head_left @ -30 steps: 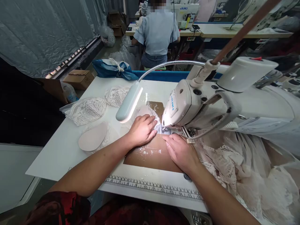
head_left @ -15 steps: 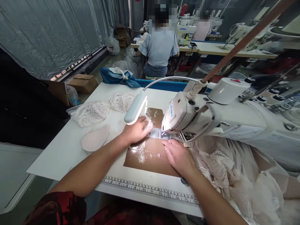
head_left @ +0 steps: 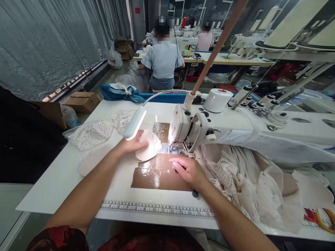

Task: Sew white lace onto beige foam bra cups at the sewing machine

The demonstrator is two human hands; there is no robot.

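Observation:
My left hand (head_left: 131, 143) grips a pale bra cup (head_left: 147, 148) with a lace edge, thumb on top, left of the presser foot (head_left: 171, 149). The fingers beneath the cup are hidden. My right hand (head_left: 187, 170) is over the brown taped patch (head_left: 157, 177), in front of the needle area. Its fingers are drawn together, with the thumb against them; whether anything small lies between them I cannot make out. The white sewing machine (head_left: 222, 122) stands to the right of the cup, its lamp (head_left: 134, 122) shining over the work.
Lace cups (head_left: 91, 134) and a plain pale cup (head_left: 90, 161) lie on the left of the table (head_left: 52, 195). Heaped lace fabric (head_left: 243, 177) fills the right side, near orange-handled scissors (head_left: 324, 219). A printed ruler (head_left: 157, 210) runs along the front edge. A co-worker (head_left: 163, 59) sits ahead.
My left hand has drawn back leftward from the needle area, and the cup in it now shows clearly. My right hand stays near the needle, its fingers more curled. The camera view has shifted right.

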